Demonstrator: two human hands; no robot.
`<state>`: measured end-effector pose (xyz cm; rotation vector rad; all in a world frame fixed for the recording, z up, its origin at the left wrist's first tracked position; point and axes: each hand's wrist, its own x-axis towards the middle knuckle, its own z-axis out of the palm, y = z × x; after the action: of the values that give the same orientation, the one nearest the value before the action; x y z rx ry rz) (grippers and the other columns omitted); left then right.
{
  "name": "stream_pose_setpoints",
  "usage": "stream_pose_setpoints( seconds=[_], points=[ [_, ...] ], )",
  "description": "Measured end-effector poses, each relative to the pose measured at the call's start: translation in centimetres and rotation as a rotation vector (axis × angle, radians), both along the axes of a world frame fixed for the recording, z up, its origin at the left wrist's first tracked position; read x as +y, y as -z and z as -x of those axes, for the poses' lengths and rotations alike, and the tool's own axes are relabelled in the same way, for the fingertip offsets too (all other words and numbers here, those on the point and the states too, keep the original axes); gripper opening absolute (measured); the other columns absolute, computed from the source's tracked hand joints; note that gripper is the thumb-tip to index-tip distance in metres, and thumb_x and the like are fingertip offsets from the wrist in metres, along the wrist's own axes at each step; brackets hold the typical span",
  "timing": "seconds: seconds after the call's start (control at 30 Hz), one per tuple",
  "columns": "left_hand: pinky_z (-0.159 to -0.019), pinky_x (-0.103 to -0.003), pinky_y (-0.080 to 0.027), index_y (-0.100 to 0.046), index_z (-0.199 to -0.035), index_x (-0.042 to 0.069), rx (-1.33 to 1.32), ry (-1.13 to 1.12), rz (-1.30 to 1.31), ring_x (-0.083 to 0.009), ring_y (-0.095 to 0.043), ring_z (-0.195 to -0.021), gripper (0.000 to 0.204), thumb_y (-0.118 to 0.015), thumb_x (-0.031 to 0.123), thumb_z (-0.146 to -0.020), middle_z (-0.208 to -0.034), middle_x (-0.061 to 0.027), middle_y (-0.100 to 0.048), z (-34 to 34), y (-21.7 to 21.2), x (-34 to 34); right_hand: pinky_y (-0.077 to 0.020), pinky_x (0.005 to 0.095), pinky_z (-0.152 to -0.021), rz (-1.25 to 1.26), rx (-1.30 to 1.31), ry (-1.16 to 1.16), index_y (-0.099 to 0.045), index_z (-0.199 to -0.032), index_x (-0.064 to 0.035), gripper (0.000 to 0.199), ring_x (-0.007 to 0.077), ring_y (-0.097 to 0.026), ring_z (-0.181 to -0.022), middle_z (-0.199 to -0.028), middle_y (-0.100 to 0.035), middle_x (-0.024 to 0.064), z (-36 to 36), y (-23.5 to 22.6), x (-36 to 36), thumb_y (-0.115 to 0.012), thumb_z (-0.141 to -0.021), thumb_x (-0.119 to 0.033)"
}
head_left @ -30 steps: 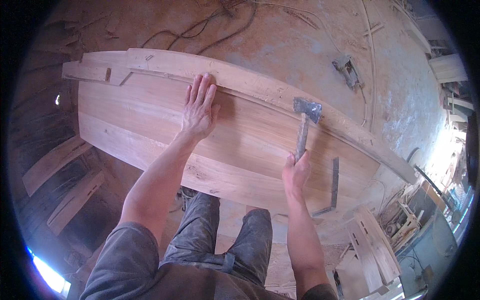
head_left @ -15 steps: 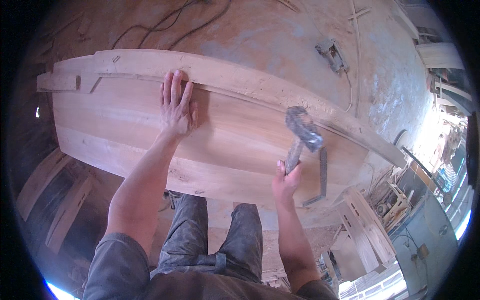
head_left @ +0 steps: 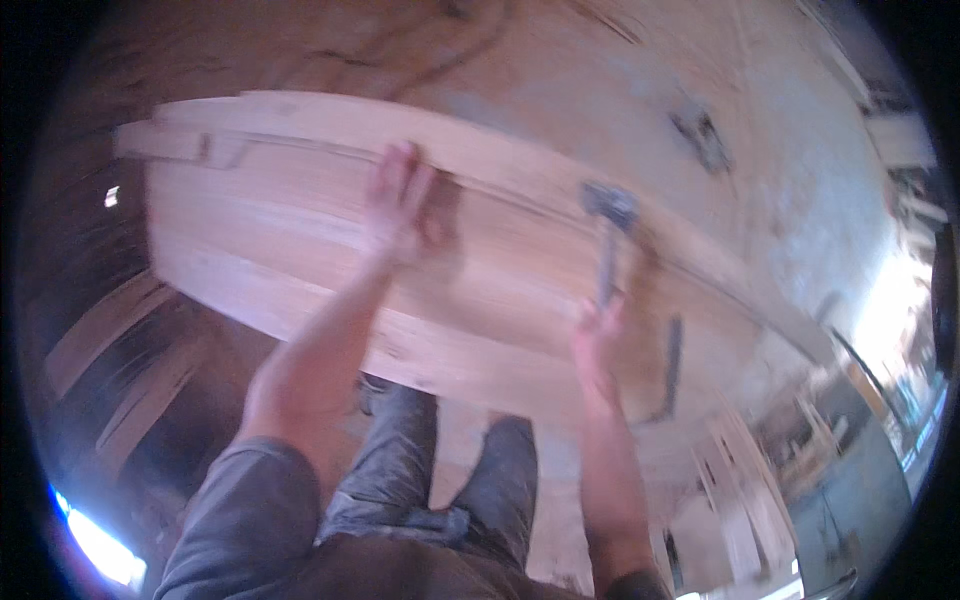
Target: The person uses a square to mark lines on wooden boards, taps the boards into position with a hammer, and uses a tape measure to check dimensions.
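Note:
A wide pale wooden panel (head_left: 290,215) stretches across in front of me, with a thick wooden rail (head_left: 480,140) along its far edge. My left hand (head_left: 400,205) lies on the panel, fingers stretched out and their tips against the rail. In my right hand (head_left: 598,335) is a hammer (head_left: 610,207), gripped by its handle, with the dark metal head near the rail. The blur hides whether the head touches the wood. To the right of that hand, a dark metal square (head_left: 674,355) rests on the panel.
A short wood block (head_left: 165,143) sits at the panel's left end. On the floor beyond lie a power tool (head_left: 703,140) and a dark cable (head_left: 465,60). Slotted wooden pieces (head_left: 745,480) stand at the lower right; curved boards (head_left: 115,325) lie at the left.
My view has shifted, so the whole scene sits further right, and it is blurred. The hammer has swung more upright, its head now nearer the rail. My left hand stays on the panel.

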<state>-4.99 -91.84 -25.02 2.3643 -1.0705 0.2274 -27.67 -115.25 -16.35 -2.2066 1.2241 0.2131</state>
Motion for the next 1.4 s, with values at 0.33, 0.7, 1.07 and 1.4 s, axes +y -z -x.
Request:
stream_pose_setpoints(
  seconds=[0.33,0.7,1.07,1.4],
  points=[
    [-0.119,-0.055,-0.011,-0.046,-0.141,0.009,0.220,-0.117,-0.318,-0.0413,-0.011,-0.149,0.065,-0.057,0.030,-0.081,-0.160,-0.0203,-0.019,0.8,-3.0,-0.7,-0.0436,0.0478,-0.093,-0.010,0.231,-0.039,-0.042,-0.133,0.0087,0.051,0.0447,-0.057,-0.112,-0.120,-0.056,0.0323,-0.8,-2.5,0.0,-0.061,-0.092,-0.015],
    [-0.119,-0.055,-0.013,-0.049,-0.138,0.005,0.209,-0.127,-0.304,-0.0419,-0.014,-0.148,0.059,-0.056,0.026,-0.083,-0.159,-0.0201,-0.020,1.0,-4.1,-0.6,-0.0439,0.0495,-0.093,-0.034,0.269,-0.098,-0.043,-0.135,0.0064,0.055,0.0452,-0.058,-0.110,-0.118,-0.058,0.0321,2.5,-1.3,0.6,-0.062,-0.092,-0.022],
    [-0.120,-0.054,-0.010,-0.040,-0.143,0.006,0.217,-0.146,-0.297,-0.0383,-0.012,-0.149,0.062,-0.055,0.030,-0.088,-0.160,-0.0170,-0.020,-0.5,-2.8,4.2,-0.0466,0.0502,-0.076,-0.086,0.116,-0.111,-0.051,-0.114,0.0014,0.031,0.0431,-0.064,-0.092,-0.094,-0.064,0.0257,1.4,-3.8,4.1,-0.064,-0.088,-0.010],
    [-0.119,-0.054,-0.012,-0.042,-0.142,0.006,0.270,-0.431,-0.332,-0.0362,-0.014,-0.149,0.061,-0.053,0.034,-0.089,-0.159,-0.0171,-0.024,-2.3,-3.5,11.5,-0.0457,0.0535,-0.078,-0.040,0.187,-0.474,-0.047,-0.122,0.0001,0.038,0.0478,-0.061,-0.096,-0.104,-0.061,0.0309,-15.0,-2.2,10.8,-0.059,-0.092,-0.018]
  ],
)
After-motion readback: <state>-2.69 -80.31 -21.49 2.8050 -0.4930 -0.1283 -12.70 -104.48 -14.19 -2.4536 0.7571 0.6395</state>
